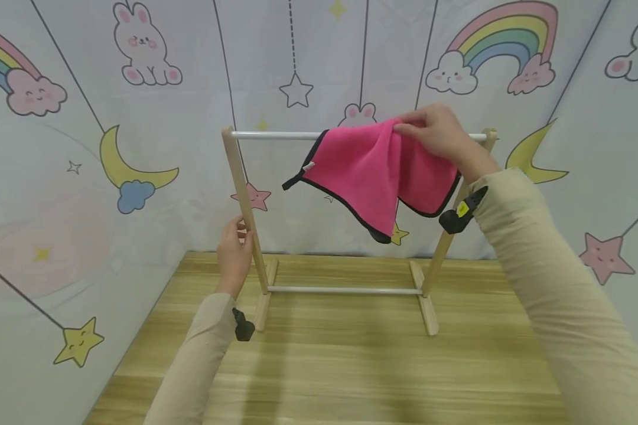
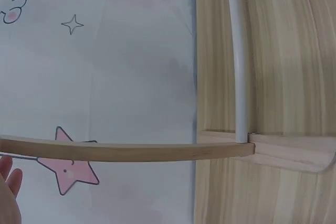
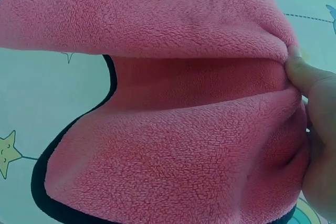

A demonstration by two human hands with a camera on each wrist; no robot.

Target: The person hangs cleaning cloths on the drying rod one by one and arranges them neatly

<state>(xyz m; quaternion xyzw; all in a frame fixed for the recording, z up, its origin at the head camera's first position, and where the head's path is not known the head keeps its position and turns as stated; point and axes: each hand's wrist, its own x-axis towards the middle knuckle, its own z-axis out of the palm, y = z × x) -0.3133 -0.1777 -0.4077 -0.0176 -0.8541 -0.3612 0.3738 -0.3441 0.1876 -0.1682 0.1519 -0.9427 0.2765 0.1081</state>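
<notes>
The right hand pinched the pink cloth by a gathered fold at its top, while the left hand was at a wooden post, its grip impossible to tell. The cloth hung below the right hand, the nearer one, spreading leftward along the white top rail and hiding its middle; the worktop lay beneath both hands.

Rack on table, backdrop behind; cloth before top bar, right of centre, right hand at cloth's top, left hand at left post.
</notes>
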